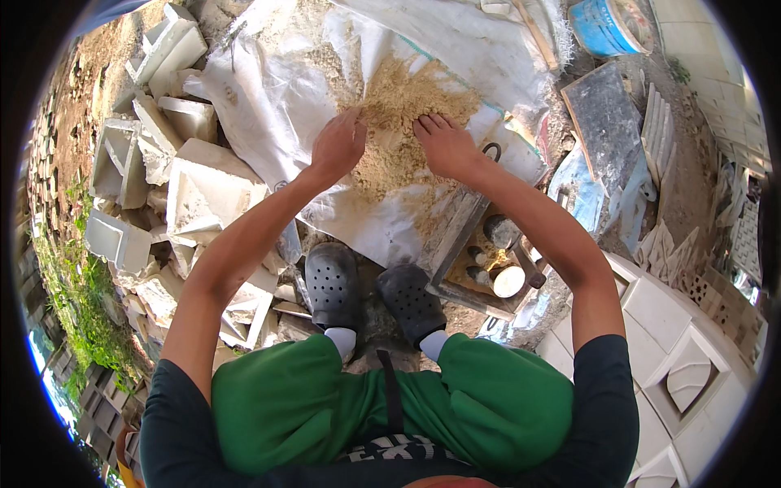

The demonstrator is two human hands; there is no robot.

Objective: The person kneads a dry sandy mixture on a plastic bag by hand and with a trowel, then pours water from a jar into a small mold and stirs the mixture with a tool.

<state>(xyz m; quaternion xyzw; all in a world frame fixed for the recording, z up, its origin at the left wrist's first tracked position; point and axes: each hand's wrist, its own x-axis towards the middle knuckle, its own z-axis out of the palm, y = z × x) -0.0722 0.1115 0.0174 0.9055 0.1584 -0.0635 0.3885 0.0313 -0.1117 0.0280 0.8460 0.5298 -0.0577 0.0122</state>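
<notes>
Right hand meets tan sandy powder, fingers slightly spread; left hand's grip can't be told.
Likely soft, loose, easily spilled; best cupped from the heap's edges.

Taking the sandy heap as the clock's centre, we've got a decent gap over it between our left hand and right hand. There's low open sheet around 10 o'clock too, just wrinkles to clear. Watch 8 to 9 though, broken concrete blocks are piled up there. At 5, a wooden box blocks a low sweep, with our right forearm crossing above it. Dark shoes crowd 6 to 7, a grey board sits at 3, and a blue bucket around 2.
</notes>
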